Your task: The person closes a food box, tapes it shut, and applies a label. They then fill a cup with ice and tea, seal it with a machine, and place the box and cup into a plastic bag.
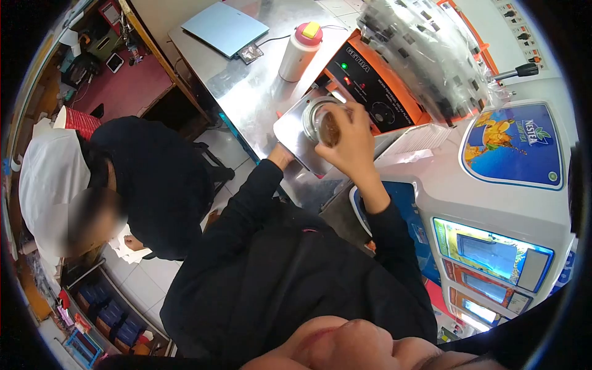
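Observation:
My right hand [348, 139] is closed round a clear plastic cup of brown drink [331, 132], held over the round metal ring [311, 123] of the cup sealer's tray. At the near edge of that metal tray [287, 131] is my left hand [282, 155], its fingers hidden under the plate. Behind the tray stands the orange and black cup sealing machine [376, 83] with a green light lit and a dial on its front.
A white bottle with a pink lid [302, 52] and a closed laptop [225, 29] stand on the steel table [237, 92]. To the right is a drink dispenser [450, 185]. Clear film [425, 58] covers the sealer's top. A person in a white cap [52, 179] is close at left.

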Demonstrator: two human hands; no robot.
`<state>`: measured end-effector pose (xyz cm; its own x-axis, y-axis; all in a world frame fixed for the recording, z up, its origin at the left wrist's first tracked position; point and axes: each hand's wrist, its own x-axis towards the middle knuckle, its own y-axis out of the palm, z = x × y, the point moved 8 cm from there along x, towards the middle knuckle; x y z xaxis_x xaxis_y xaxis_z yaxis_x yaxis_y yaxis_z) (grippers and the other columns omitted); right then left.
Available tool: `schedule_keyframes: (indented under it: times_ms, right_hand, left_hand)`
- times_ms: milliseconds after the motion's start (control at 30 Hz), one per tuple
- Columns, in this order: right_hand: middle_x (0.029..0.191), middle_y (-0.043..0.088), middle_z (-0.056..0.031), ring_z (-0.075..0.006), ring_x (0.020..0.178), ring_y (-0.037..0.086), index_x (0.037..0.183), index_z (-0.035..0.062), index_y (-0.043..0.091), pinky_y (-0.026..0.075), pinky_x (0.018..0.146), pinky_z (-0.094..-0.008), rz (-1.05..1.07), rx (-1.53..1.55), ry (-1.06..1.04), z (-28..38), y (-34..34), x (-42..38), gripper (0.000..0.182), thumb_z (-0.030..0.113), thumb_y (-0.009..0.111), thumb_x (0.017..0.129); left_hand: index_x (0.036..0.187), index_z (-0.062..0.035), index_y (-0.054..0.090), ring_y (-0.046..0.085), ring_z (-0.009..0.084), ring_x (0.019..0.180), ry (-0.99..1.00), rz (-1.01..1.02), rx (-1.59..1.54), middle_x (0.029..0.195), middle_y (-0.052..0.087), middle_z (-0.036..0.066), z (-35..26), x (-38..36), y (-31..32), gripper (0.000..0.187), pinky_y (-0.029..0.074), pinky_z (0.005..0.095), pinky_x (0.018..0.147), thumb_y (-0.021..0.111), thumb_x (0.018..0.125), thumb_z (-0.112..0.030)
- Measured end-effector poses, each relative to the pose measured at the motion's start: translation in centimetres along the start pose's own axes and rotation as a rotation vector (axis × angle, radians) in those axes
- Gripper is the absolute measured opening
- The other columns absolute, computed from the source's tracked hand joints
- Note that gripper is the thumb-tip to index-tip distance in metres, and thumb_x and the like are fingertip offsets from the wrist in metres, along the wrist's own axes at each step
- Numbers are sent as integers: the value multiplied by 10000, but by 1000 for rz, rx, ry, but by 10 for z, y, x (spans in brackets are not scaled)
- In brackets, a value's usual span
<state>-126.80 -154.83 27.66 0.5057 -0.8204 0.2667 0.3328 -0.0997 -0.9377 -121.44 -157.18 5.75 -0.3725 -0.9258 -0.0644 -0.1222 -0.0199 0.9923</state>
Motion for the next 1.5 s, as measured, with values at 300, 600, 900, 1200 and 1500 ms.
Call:
schedule_keyframes:
  times_ms: [300,600,900,1200,1500]
  right_hand:
    - [1074,510,-84,-178,1006,501,1141,92,416,381,879,-292,94,1615,310,-12,-30,-85,601,113,715,619]
    - [1104,517,-141,-135,928,501,690,64,420,435,676,-247,-62,1552,6,-11,-60,-195,345,95,746,583]
    - [1037,555,-156,-175,919,552,612,50,398,431,703,-283,192,1408,-370,96,-95,-294,346,82,736,540]
    - [991,562,-170,-328,991,549,622,49,430,448,774,-370,364,808,-470,241,11,-376,318,121,727,535]
    - [924,534,-152,-336,943,550,604,66,409,456,772,-379,566,1099,-1044,579,58,-586,326,111,728,552]
  left_hand:
    - [1326,-121,438,517,238,1036,64,-445,-109,1208,535,79,54,-80,-81,819,397,399,903,394,803,-749]
    - [1161,-195,551,504,203,785,346,-920,-279,903,550,21,210,-321,-171,702,405,370,718,426,768,-763]
    - [1021,-180,509,459,202,651,679,-1042,-309,769,502,28,260,-491,-152,560,341,324,570,439,815,-696]
    - [1025,-189,508,487,179,702,659,-1112,-389,826,535,15,351,-604,-182,448,394,338,627,468,868,-606]
    - [1153,-223,512,497,173,761,1359,-1335,-840,906,533,-22,516,-988,-233,392,404,351,651,497,865,-488]
